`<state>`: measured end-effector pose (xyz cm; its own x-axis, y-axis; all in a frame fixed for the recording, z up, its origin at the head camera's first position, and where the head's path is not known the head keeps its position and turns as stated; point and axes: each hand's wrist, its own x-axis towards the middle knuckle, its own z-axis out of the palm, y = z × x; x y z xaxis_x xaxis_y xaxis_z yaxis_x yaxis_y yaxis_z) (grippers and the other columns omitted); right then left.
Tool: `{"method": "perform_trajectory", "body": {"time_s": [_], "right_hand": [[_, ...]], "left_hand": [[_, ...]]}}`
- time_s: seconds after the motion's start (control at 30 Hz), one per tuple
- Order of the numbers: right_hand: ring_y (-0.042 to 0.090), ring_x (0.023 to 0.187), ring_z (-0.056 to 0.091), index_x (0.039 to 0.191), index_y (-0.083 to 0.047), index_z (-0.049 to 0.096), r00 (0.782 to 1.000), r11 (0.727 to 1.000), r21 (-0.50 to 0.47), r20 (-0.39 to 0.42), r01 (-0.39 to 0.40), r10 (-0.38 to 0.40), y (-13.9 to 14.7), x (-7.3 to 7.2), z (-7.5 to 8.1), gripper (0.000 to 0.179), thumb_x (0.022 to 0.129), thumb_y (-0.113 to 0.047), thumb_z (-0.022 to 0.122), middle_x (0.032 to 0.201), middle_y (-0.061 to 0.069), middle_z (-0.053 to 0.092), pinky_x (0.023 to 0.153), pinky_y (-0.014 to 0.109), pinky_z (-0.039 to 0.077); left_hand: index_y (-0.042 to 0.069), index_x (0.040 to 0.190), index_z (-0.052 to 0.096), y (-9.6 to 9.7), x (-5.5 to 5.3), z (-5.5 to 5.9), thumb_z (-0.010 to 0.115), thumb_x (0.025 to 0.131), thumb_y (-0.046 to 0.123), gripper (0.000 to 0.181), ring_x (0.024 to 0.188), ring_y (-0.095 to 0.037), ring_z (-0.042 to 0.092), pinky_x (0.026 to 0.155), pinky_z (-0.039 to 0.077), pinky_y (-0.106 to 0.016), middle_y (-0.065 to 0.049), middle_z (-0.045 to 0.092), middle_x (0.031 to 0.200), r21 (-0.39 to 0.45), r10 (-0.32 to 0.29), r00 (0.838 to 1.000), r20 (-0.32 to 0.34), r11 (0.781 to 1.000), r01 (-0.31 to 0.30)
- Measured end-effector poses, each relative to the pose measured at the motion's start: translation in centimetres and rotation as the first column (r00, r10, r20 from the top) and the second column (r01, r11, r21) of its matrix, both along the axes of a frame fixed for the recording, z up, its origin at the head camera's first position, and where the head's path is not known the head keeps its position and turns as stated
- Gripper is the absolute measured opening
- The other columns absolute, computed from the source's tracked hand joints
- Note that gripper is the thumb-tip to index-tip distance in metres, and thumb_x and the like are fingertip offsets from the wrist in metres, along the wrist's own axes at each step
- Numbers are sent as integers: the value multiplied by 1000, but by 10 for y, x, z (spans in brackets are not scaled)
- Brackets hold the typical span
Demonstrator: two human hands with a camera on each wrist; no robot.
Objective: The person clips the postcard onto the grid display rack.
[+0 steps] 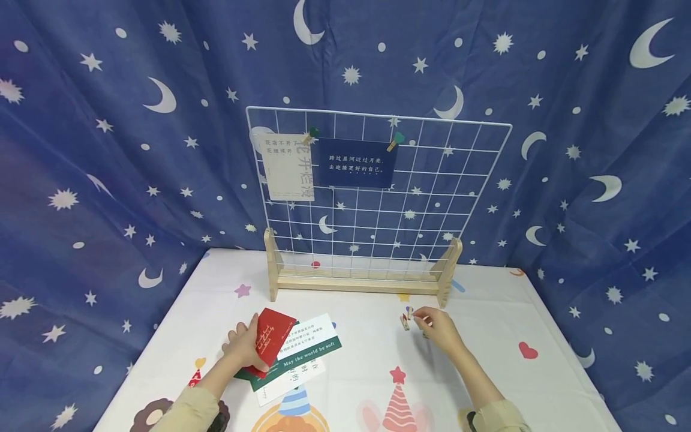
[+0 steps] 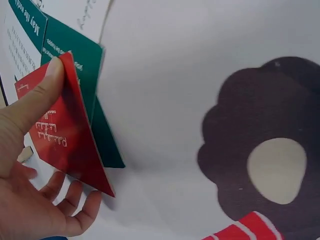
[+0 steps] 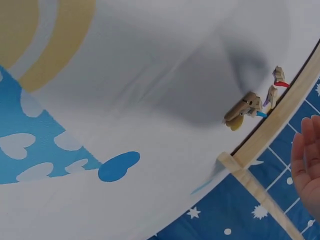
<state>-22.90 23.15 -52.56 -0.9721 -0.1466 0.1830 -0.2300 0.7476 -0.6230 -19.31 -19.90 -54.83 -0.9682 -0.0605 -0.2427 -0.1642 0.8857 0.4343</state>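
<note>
My left hand (image 1: pixel 242 348) holds a red card (image 1: pixel 275 333) with gold lettering, tilted up over other cards. In the left wrist view its thumb lies across the face of the card and the other fingers reach the lower edge. Under and beside it a green-and-white card (image 1: pixel 318 343) and a white card (image 1: pixel 270 393) lie overlapping on the table. My right hand (image 1: pixel 438 329) hovers by several small wooden clothespins (image 3: pixel 245 110), thumb and forefinger close to them. In the right wrist view its fingers (image 3: pixel 311 160) are extended, and the clothespins lie on the cloth.
A white wire grid (image 1: pixel 378 228) stands in a wooden base (image 1: pixel 356 285) at the back. On its upper left hang a white card (image 1: pixel 278 174) and a dark blue card (image 1: pixel 353 174), with green-topped clothespins (image 1: pixel 396 143). A blue moon-and-star curtain (image 1: pixel 540 198) hangs behind the printed tablecloth (image 1: pixel 518 312).
</note>
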Motion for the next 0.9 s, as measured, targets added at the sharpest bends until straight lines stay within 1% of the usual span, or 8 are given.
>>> {"method": "perform_trajectory", "body": {"time_s": [0.07,0.17,0.3,0.4,0.5,0.63,0.77,0.9], "right_hand": [[15,68,61,91,0,69,1000,999,48,14,2,-2,-3,-3,-2,8,85,-4,64,83,9,70,59,24,50],[15,68,60,89,-1,69,1000,993,120,11,4,-6,-8,-7,-4,7,84,-4,65,82,9,70,60,28,50],[17,66,59,88,-1,68,1000,988,156,-9,22,-21,-14,-12,-7,7,82,-3,64,82,10,70,60,32,51],[21,69,61,89,0,67,999,986,160,-3,37,-37,-19,-15,-12,8,82,-4,64,84,12,70,62,36,52],[28,80,65,93,0,67,999,984,171,15,48,-51,-24,-17,-17,12,83,-6,65,91,15,69,70,42,54],[35,86,65,102,2,65,998,982,174,1,68,-69,-29,-20,-18,21,82,-7,67,97,20,67,72,46,55],[35,81,66,106,3,64,992,974,191,-19,126,-124,-31,-23,-18,28,80,-6,67,97,22,65,67,45,55],[33,74,65,107,5,63,985,962,221,15,163,-170,-32,-24,-20,31,79,-8,70,97,24,63,63,43,56]], "left_hand": [[-14,139,22,0,-1,2,91,51,16,116,98,-43,36,87,39,-65,-31,41,107,-17,3,1000,19,1000,-3],[-17,129,31,2,-3,6,91,51,18,104,98,-44,37,88,40,-64,-30,41,103,-45,9,999,48,999,-7],[-13,116,36,7,-5,15,90,50,16,91,97,-44,40,88,43,-62,-28,40,100,-49,29,996,82,999,-25],[-11,119,33,10,-6,20,91,50,16,94,97,-44,41,87,44,-61,-28,40,99,-53,62,991,122,997,-56],[-11,124,29,12,-7,24,91,50,16,100,98,-46,39,88,44,-60,-30,39,101,-72,109,979,171,993,-97],[-11,126,26,14,-10,29,92,48,13,105,98,-49,37,86,44,-62,-33,34,104,-91,150,969,195,987,-134],[-9,126,25,16,-13,29,93,46,10,106,96,-50,39,82,45,-62,-33,30,107,-94,150,970,191,986,-134],[-7,128,24,19,-16,23,93,46,10,109,95,-49,40,80,46,-63,-32,29,109,-131,125,978,166,986,-104]]}}
